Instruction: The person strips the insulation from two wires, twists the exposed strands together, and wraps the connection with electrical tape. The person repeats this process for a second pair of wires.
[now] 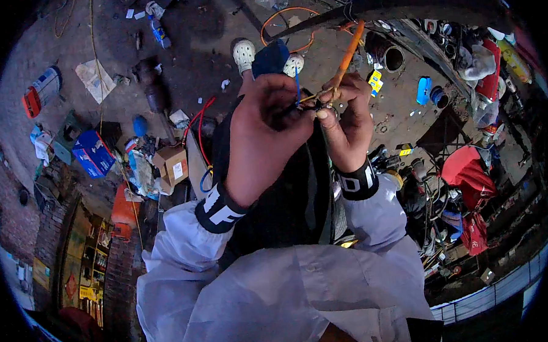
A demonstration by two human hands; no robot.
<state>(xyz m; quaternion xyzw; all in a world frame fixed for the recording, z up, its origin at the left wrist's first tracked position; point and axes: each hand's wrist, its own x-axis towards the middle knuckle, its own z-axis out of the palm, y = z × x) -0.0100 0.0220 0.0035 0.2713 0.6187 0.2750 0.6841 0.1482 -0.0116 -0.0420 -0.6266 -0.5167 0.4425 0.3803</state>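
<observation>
Both hands meet in front of my chest, working on the end of an orange electrical cable (349,54) that hangs from above. Thin wires come out of its end, among them a blue wire (297,81) standing up and a yellow wire (308,98) between the hands. My left hand (263,132) is closed, its fingertips pinching dark wire ends; its palm side is hidden. With thumb and fingers closed, my right hand (348,122) grips the wires just below the orange sheath. The exact joint between the fingertips is too small to make out.
A dark curved bar (401,8) crosses above the hands. Red hose (202,128), a cardboard box (171,166) and a blue box (93,154) lie left. Right are a metal can (394,59), red cloth (468,173) and piled tools. A person's white shoe (243,54) shows ahead.
</observation>
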